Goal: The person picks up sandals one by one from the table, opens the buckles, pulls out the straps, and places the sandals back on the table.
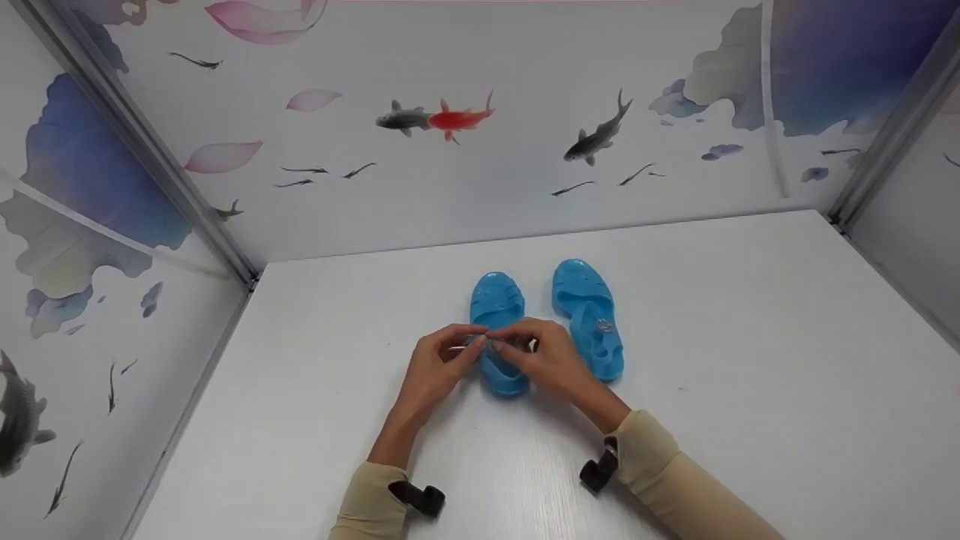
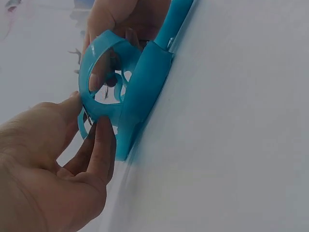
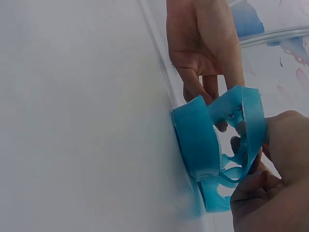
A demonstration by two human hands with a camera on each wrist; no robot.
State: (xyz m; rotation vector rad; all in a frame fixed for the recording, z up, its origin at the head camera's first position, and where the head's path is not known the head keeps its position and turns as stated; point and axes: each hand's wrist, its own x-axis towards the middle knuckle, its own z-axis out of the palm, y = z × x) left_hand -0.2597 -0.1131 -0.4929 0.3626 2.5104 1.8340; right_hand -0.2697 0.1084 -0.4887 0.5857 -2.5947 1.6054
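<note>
Two blue jelly sandals lie side by side on the table, toes pointing away. Over the left sandal my two hands meet, thumbs and fingertips close together. With thumb and fingers my left hand pinches the sandal's strap beside a small metal buckle piece. From the other side my right hand pinches the same strap, as the right wrist view shows around the sandal's heel. The fingertips partly hide the buckle. To the right, untouched, is the other sandal, a shiny buckle on its strap.
The white table extends on both sides of the sandals. Behind it stands a white panel printed with fish and petals, and side panels rise at left and right.
</note>
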